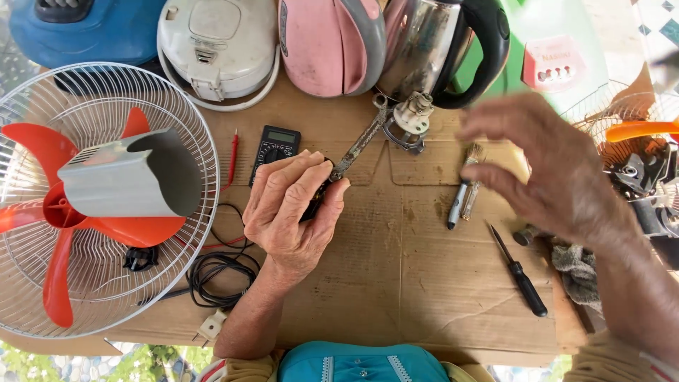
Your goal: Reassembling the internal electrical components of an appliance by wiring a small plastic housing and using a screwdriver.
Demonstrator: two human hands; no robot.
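Left hand (293, 212) is gripping a rusty wrench (359, 145) mid-table on the cardboard (410, 269), right hand (548, 170) hovering open over the brush (463, 187).

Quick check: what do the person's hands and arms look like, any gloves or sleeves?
No gloves or rings show: the left hand and right hand are bare, forearms uncovered. Pale beige sleeves sit pushed up at the bottom edge. No watch or bracelet visible. The right hand is motion-blurred.

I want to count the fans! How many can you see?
2. One white-caged fan with red blades lies at the left; another fan with an orange blade peeks in at the right edge, partly hidden.
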